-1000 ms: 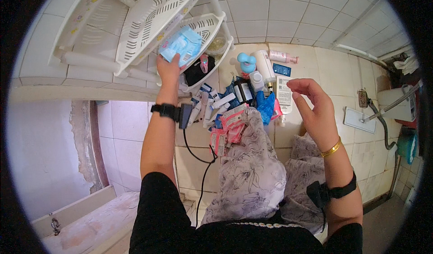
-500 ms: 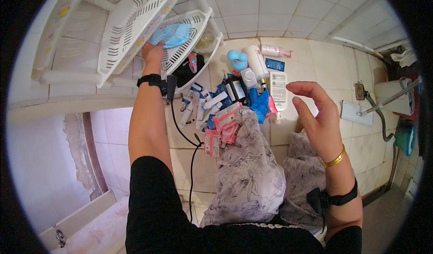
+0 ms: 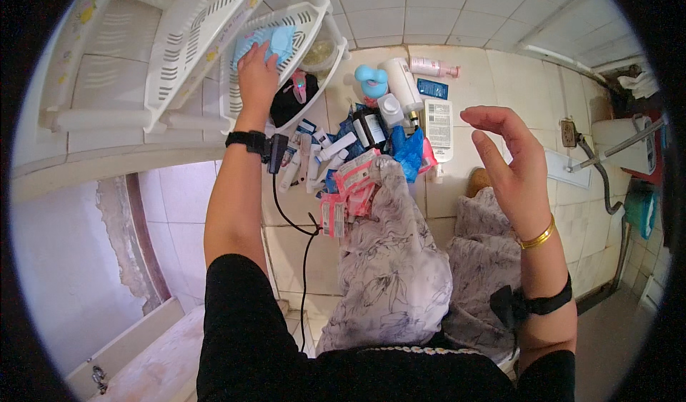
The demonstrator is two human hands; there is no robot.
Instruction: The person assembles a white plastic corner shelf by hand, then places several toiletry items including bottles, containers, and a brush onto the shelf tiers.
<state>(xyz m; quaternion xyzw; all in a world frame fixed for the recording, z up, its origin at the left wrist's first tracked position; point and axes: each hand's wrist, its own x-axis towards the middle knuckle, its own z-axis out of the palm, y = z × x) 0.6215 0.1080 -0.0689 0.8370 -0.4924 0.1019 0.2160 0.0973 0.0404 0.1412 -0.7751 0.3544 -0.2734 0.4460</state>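
My left hand reaches onto a middle tier of the white slotted shelf rack. Its fingers are spread over a light-blue flat packet, which they seem to touch without gripping. Beside my wrist, a black item and a pink clip-like piece rest on the tier below. My right hand hovers empty over the tiled floor, thumb and fingers apart. Closest to it lies a white flat bottle with a printed label.
On the floor lie a white cylindrical bottle, a light-blue rounded object, a pink pump bottle, a dark bottle, several small tubes, pink packs and a blue plastic bag. A black cable hangs from my left wrist.
My left hand has moved from the packet's left edge onto its near side, fingers spread. The packet looks shifted and folded differently. My right hand has barely moved.
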